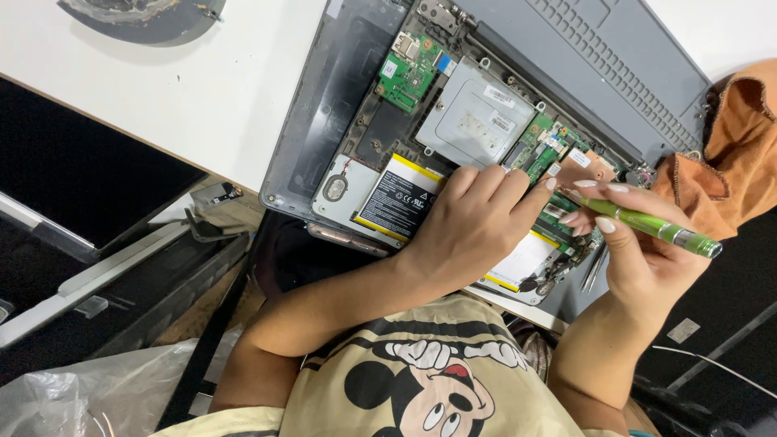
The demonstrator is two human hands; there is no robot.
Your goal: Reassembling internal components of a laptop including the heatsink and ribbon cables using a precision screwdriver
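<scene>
Holding a green screwdriver (pixel 647 225) pinched in the right hand (pixel 639 251), tip down at the green circuit board (pixel 541 154) inside the opened laptop (pixel 453 121). Left hand (pixel 473 222) lies flat on the black-and-yellow battery pack (pixel 402 197), fingers (pixel 518 184) together, gripping nothing. Laptop sits on the white table (pixel 210 97), orange cloth (pixel 732 154) at its right edge.

green screwdriver (pixel 651 227): slim, glossy, tilted, tip down at my board | opened grey laptop (pixel 324 121): back off, green boards, black-and-yellow battery (pixel 401 198) bared, on white table
</scene>
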